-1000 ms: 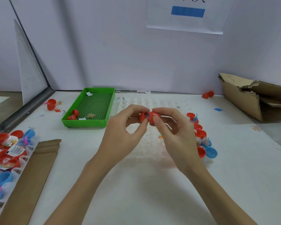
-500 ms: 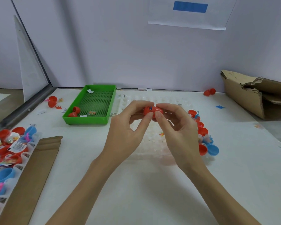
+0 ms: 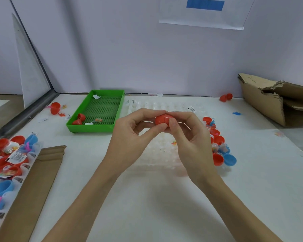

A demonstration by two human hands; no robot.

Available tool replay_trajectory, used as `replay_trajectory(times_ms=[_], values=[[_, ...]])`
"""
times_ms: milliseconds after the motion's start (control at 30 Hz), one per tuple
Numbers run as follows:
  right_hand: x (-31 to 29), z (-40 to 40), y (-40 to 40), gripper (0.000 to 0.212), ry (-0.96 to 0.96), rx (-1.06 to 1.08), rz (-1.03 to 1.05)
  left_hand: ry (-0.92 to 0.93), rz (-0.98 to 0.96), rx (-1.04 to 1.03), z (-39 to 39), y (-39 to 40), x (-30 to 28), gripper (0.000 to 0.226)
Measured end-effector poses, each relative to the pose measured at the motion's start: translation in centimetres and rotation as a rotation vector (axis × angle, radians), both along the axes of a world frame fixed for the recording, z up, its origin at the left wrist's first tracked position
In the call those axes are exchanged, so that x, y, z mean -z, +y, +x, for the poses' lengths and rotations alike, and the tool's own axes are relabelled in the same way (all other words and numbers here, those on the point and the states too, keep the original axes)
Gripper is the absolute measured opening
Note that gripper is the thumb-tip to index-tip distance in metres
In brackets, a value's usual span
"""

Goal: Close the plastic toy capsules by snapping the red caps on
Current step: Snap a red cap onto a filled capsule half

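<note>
Both hands meet in the air above the white table (image 3: 147, 198), with the red capsule (image 3: 162, 120) pinched between them. The left hand (image 3: 129, 137) grips its left end with thumb below and forefinger curled over the top; the right hand (image 3: 191, 137) does the same on the other end, its thumb pressed against the front of the shell. A faint seam runs round the capsule's middle, so the two halves look joined, though I cannot tell whether they have clicked fully home.

It looks a very light thing, a thin stiff plastic shell, smooth and rather slippery. I would judge that the best hold is on the two rounded ends, squeezing straight along its length; pressing on the seam itself would likely flex the rim and stop it seating.

Much is hidden. The fingers cover the back and most of both ends, and nothing of any toy inside shows. Directly beneath the hands lies a clear plastic tray (image 3: 157, 154), so pale against the table that its pockets are hard to make out. Just right of the right hand sits a heap of loose caps (image 3: 217, 158), red and blue, partly screened by the wrist. Beyond the left hand stands a green tray (image 3: 93, 127).
</note>
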State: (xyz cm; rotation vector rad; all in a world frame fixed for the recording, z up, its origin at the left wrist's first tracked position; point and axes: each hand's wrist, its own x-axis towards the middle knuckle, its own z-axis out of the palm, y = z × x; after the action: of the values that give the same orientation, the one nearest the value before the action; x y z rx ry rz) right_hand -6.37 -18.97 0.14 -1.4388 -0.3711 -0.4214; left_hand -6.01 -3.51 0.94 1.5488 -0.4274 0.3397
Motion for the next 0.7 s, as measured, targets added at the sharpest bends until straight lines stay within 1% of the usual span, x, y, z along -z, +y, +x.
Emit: replay_trajectory(times_ms=[333,500,700], values=[[-0.23,-0.23,0.17,0.014,0.005,0.018,0.019,0.013,0.019,-0.011,-0.03,0.18,-0.15,0.032],[-0.03,-0.39,0.43,0.014,0.04,0.069,0.038,0.027,-0.024,-0.023,-0.09,-0.28,0.0,0.029],[-0.2,-0.47,0.4,0.015,0.073,0.051,0.035,0.022,0.028,0.017,0.06,0.24,0.03,0.029]])
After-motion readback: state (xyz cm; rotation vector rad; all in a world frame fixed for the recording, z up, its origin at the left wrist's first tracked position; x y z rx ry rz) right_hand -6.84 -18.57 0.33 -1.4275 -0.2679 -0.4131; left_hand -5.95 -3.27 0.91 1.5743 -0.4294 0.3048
